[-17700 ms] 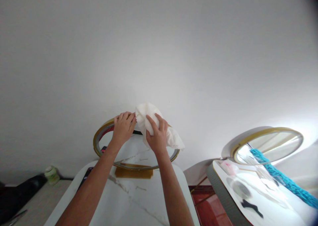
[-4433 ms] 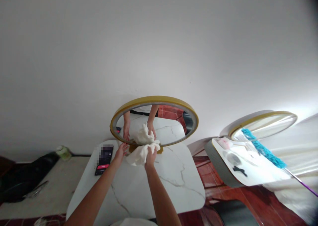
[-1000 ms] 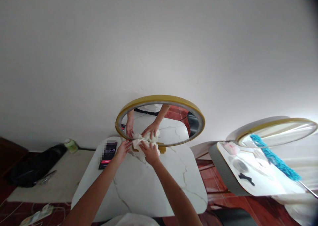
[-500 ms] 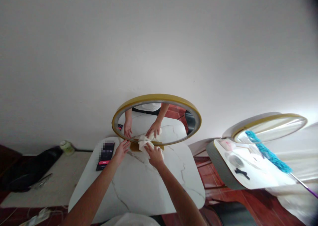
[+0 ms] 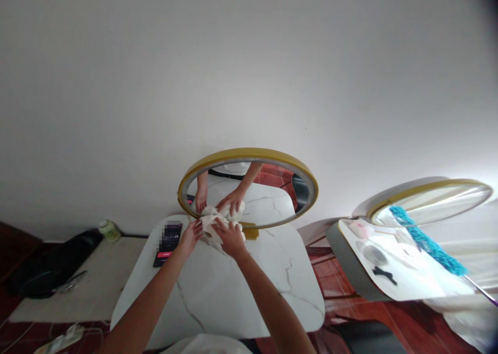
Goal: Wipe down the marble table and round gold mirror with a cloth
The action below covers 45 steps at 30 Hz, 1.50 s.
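A crumpled white cloth (image 5: 212,228) lies against the foot of an oval mirror (image 5: 249,193) with a gold frame. My right hand (image 5: 232,240) is on the cloth, its fingers pressing and gripping the folds. At the cloth's left edge, my left hand (image 5: 190,239) has its fingers stretched out, with the fingertips close to the mirror's lower rim. Part of the gold mirror base (image 5: 251,233) shows right of the cloth; the rest is covered. Both hands and the cloth are reflected in the glass.
The white marbled table (image 5: 272,291) also carries a phone (image 5: 167,242) at left. At right, a second table (image 5: 424,281) holds a mirror (image 5: 431,203), a blue duster (image 5: 431,245) and a black bow-like item (image 5: 385,275). A black bag (image 5: 54,266) and green-labelled container (image 5: 109,231) are at far left.
My right hand has slid left with the cloth along the mirror's foot, uncovering the base's right part. The cloth now reaches my left hand, which has stayed nearly in place.
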{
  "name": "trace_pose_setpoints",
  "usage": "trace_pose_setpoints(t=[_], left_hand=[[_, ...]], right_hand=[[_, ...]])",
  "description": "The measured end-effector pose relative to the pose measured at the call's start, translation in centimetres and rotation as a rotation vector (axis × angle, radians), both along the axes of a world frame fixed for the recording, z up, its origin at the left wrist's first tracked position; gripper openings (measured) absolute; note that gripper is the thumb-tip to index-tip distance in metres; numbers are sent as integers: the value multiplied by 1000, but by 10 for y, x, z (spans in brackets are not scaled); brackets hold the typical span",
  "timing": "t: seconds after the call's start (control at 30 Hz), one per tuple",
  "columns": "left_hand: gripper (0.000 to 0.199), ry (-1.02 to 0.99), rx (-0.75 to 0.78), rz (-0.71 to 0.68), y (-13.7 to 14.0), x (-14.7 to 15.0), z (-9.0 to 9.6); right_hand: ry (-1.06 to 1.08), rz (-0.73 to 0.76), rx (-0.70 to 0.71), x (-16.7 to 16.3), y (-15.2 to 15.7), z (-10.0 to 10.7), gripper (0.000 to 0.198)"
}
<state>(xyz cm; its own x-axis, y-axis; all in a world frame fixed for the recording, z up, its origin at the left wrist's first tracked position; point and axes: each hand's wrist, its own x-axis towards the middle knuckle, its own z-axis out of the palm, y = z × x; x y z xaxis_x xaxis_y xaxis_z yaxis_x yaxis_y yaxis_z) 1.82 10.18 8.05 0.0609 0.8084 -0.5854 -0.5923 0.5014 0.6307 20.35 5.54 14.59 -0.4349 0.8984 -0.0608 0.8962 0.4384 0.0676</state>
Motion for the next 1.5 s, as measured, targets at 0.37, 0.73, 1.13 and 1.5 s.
trace_pose_setpoints(t=[0.37,0.73,1.13,1.5], left_hand=[[27,29,0,-31,-1,-5,-1],[25,16,12,-28,-3,-1,0],[23,12,32,9,-3,1,0],[24,105,-47,128,2,-38,7]], right_hand=[[-83,-253,-123,84,-26,-15,67],[-16,-185,-91,19,-15,-15,82],[70,-60,-7,-17,-2,4,81],[4,-421,-172,59,-32,-12,75]])
